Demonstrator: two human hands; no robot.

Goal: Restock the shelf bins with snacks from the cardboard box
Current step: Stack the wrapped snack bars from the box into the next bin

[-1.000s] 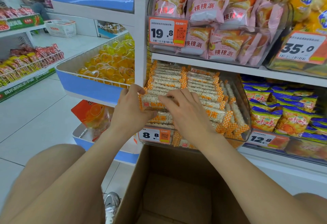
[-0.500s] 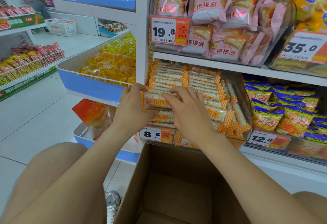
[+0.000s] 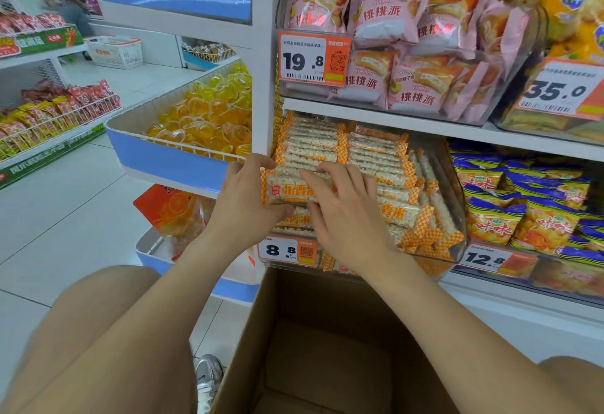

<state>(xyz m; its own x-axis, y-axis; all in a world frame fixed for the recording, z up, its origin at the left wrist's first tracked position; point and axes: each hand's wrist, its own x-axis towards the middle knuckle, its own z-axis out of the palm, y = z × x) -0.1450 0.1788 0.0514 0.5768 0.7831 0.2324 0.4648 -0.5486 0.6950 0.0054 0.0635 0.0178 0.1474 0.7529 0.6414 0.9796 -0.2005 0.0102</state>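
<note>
A clear shelf bin [image 3: 452, 204] holds several stacked rice-bar packs with orange checkered ends. My left hand [image 3: 243, 204] grips the left end of one rice-bar pack [image 3: 287, 190] at the bin's front left, thumb below and fingers on top. My right hand [image 3: 346, 214] lies over the right part of the same pack, fingers curled on it. The open cardboard box [image 3: 261, 322] sits below my arms; the part of its inside that I see is bare brown card.
Pink cake packs [image 3: 389, 18] fill the bin above. Blue-and-yellow snack bags [image 3: 510, 211] fill the bin to the right. A blue wire basket of yellow jelly cups [image 3: 202, 119] juts out at the left. My knees flank the box on the tiled floor.
Both hands have stayed on the pack at the bin's front and lifted it slightly higher on the stack. The view has shifted a little.
</note>
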